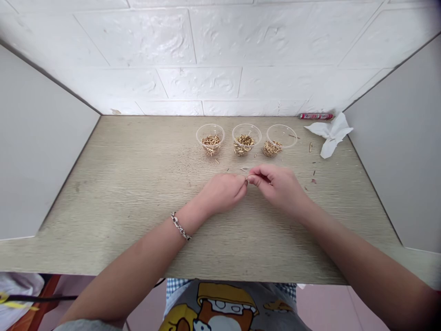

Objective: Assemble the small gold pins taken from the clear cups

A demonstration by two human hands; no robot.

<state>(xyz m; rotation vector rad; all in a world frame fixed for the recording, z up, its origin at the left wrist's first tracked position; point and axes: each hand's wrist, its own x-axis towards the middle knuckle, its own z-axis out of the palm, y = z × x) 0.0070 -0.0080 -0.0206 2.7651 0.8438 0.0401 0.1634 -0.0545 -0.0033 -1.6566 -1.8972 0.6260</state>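
My left hand (225, 191) and my right hand (277, 184) meet fingertip to fingertip above the middle of the table. Each is closed in a pinch; whatever lies between the fingers is too small and covered to name. Just beyond them stand three clear plastic cups in a row. Coppery little metal pins fill part of the left cup (210, 143). The middle cup (244, 143) contains brass-coloured pins, and the right cup (273, 148), which looks tilted, holds more gold-coloured pins. A loose pin (217, 161) lies before the left cup.
A crumpled white tissue (331, 133) and a red patterned tube (316, 116) lie at the back right. Another loose pin (310, 147) is near the tissue, with dark bits below it. Grey panels flank the wooden table (138, 184); a white brick-pattern wall (220, 46) rises behind.
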